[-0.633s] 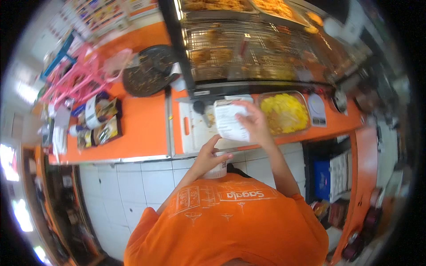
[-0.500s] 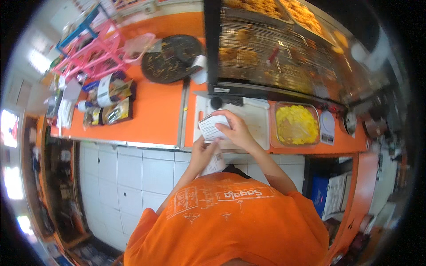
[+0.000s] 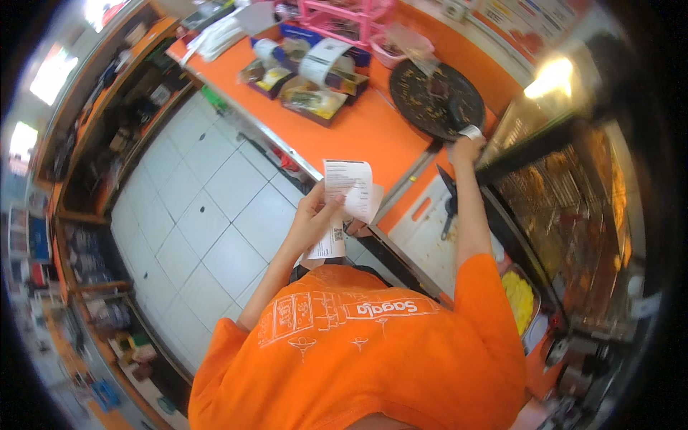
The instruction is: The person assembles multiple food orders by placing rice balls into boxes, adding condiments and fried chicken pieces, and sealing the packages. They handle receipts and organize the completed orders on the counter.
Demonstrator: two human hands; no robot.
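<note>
My left hand [image 3: 313,215] is closed on printed paper receipts [image 3: 346,183], held upright in front of my shirt at the counter's edge. One long strip hangs below the fingers. To the far right, my right arm stretches across the counter. My right hand [image 3: 467,149] has its fingers on a small white paper slip [image 3: 471,132], which lies at the edge of a round black tray [image 3: 433,107] with crumbs on it. Near that forearm, a knife [image 3: 448,199] rests on a white cutting board [image 3: 419,228].
Open boxes [image 3: 315,100] with packets stand on the orange counter [image 3: 380,136], near a pink rack [image 3: 347,21] and a pink basket [image 3: 401,46]. Right of my arm is a glass display case [image 3: 566,193]. A container of yellow food [image 3: 517,297] sits by my right elbow.
My view has turned left. My right hand has let go of the receipts and reached out to the slip by the tray. My left hand keeps the receipts, now raised more upright.
</note>
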